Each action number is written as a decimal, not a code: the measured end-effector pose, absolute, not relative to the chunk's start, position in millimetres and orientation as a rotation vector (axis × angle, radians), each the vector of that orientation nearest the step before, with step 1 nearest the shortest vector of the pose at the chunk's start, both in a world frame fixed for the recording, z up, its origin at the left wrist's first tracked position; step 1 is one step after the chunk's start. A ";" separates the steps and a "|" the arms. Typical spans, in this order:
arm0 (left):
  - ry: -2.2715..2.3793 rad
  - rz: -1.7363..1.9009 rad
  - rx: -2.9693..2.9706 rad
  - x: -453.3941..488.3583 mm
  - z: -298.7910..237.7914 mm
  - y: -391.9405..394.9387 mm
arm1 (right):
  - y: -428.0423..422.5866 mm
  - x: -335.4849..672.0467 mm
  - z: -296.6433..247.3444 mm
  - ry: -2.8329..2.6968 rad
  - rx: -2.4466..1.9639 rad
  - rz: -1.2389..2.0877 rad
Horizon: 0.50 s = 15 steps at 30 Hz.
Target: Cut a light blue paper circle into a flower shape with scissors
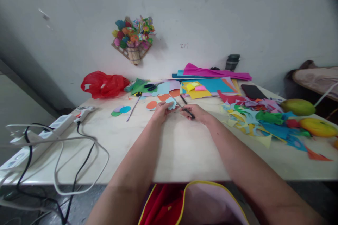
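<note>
Near the middle of the table, my left hand [160, 111] pinches a light blue paper flower cutout [171, 103] with a scalloped edge. My right hand [194, 111] is closed around a pair of dark-handled scissors [188, 111], whose blades point at the flower's right edge. Whether the blades touch the paper is too small to tell. An orange paper circle [151, 105] lies just left of my left hand. Farther left are a blue paper circle [125, 109] and a green one [115, 113], partly overlapping a purple one. A dark pen-like stick [183, 99] rests beyond the scissors.
Paper scraps [248, 117] cover the right side, beside a phone [254, 92] and mangoes [298, 107]. Coloured sheets [211, 85], a second pair of scissors [153, 86] and a red plastic bag [105, 83] lie along the back. Power strips [56, 123] with loose cables occupy the left.
</note>
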<state>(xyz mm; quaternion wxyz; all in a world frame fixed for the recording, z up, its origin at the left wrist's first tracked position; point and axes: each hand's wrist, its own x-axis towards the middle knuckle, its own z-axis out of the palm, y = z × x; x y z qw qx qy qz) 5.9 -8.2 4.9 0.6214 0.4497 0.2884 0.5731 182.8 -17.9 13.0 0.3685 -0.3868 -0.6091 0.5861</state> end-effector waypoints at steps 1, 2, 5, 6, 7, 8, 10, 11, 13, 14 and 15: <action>0.658 1.327 1.042 5.3 4.9 -8.2 | -18.1 182.9 13.0 -1.561 -0.987 1.517; 0.655 1.336 1.050 4.8 4.8 -8.1 | -18.3 183.1 12.9 -1.561 -0.982 1.523; 0.657 1.346 1.063 3.8 4.0 -7.6 | -18.8 183.5 13.1 -1.565 -0.990 1.509; 0.659 1.345 1.066 3.7 3.6 -7.3 | -18.9 183.4 13.2 -1.566 -0.995 1.502; 0.662 1.343 1.070 3.7 3.2 -6.9 | -18.9 183.3 13.3 -1.566 -0.997 1.500; 0.668 1.342 1.074 3.7 2.7 -6.4 | -18.8 183.1 13.4 -1.564 -0.994 1.500; 0.680 1.342 1.086 3.7 1.7 -5.4 | -18.3 182.6 13.1 -1.562 -0.992 1.499; 0.684 1.342 1.092 3.7 1.2 -5.0 | -17.9 182.5 12.9 -1.566 -0.995 1.497; 0.689 1.339 1.101 3.8 0.8 -4.5 | -17.2 182.3 12.2 -1.573 -1.008 1.492; 0.694 1.338 1.100 3.9 0.8 -4.6 | -17.0 182.3 11.9 -1.576 -1.012 1.491; 0.700 1.337 1.097 4.1 1.0 -4.8 | -17.0 182.4 11.9 -1.580 -1.012 1.491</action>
